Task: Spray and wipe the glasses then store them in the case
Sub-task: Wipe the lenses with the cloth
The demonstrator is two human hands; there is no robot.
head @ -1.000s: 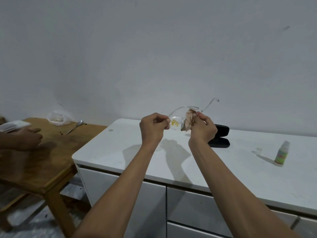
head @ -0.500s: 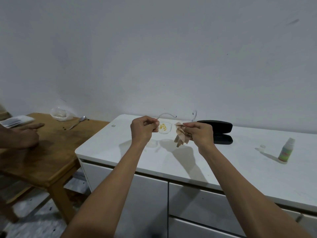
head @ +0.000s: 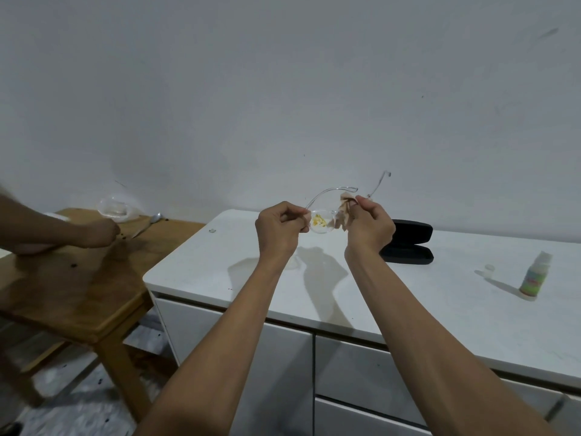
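Note:
I hold clear-framed glasses point(head: 322, 223) up in the air above the white cabinet top point(head: 361, 287). My left hand point(head: 278, 229) pinches the left end of the frame; the left lens shows a yellow smear. My right hand point(head: 371, 229) presses a beige cloth point(head: 344, 209) around the right lens, which is hidden. The temples point up and away from me. An open black case point(head: 408, 247) lies on the top just behind my right hand. A small spray bottle point(head: 533, 280) stands at the right, its clear cap point(head: 489, 268) beside it.
A wooden table point(head: 72, 278) stands left of the cabinet, with another person's hand point(head: 94, 232), a clear plastic bag point(head: 114, 209) and a spoon point(head: 151, 221) on it. A plain wall rises behind. The cabinet front has drawers below.
My hands have lifted the glasses, and the temples now point upward again. The cloth has shifted on the right lens. The other person's hand has moved right on the wooden table.

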